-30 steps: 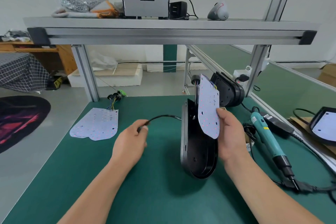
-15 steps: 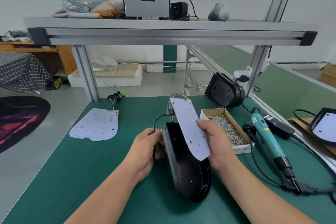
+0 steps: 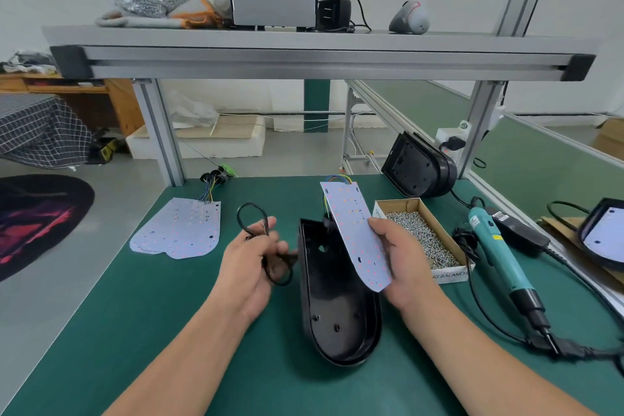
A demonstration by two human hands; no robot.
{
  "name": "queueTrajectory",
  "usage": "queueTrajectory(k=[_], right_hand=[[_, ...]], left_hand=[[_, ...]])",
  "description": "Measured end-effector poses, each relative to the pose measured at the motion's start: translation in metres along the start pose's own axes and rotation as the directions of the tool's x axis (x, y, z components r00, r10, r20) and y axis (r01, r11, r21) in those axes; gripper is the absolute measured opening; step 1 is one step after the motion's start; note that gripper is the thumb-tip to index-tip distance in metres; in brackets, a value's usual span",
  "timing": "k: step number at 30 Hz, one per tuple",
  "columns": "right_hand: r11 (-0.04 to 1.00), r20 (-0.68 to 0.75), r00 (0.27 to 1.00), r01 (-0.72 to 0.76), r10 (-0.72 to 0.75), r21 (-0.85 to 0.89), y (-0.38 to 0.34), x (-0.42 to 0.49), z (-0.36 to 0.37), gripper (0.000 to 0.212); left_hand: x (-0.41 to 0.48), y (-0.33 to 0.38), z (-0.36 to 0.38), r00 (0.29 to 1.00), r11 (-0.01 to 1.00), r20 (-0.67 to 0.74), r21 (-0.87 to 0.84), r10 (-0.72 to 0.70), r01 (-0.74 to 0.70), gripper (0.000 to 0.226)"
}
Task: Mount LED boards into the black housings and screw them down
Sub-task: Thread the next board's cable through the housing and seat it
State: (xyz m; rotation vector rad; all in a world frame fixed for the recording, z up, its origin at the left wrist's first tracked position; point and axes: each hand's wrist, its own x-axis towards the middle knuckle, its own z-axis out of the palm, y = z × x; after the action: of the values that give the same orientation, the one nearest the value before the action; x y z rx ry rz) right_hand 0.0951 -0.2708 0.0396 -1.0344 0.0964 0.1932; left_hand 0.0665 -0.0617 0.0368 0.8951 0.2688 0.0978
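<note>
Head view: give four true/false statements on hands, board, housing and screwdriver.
1. The right hand holds the LED board tilted over the black housing. True.
2. The LED board is screwed flat into the black housing. False: it is lifted and tilted, not seated.
3. The left hand grips the black cable. True.
4. The left hand holds the screwdriver. False: it lies on the table, right of the screw box.

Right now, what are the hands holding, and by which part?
The left hand grips the black cable at its loop; the right hand holds the LED board by its lower right edge.
</note>
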Motion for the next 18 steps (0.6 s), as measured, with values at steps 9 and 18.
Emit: queueTrajectory(k=[9,18], right_hand=[[1.0,-0.057,0.998,0.002,-0.002,0.003,0.003,0.008,-0.005,0.039],[0.993,0.012,0.998,-0.055,0.057,-0.105,-0.002,0.007,-0.007,0.029]], left_hand=[[0.0,-0.003,-0.016,0.933,0.813,0.352,0.521,0.074,-0.261,0.049],[0.012,0.007,-0.031,0.933,0.705,0.347,0.639,0.093,-0.308,0.065]])
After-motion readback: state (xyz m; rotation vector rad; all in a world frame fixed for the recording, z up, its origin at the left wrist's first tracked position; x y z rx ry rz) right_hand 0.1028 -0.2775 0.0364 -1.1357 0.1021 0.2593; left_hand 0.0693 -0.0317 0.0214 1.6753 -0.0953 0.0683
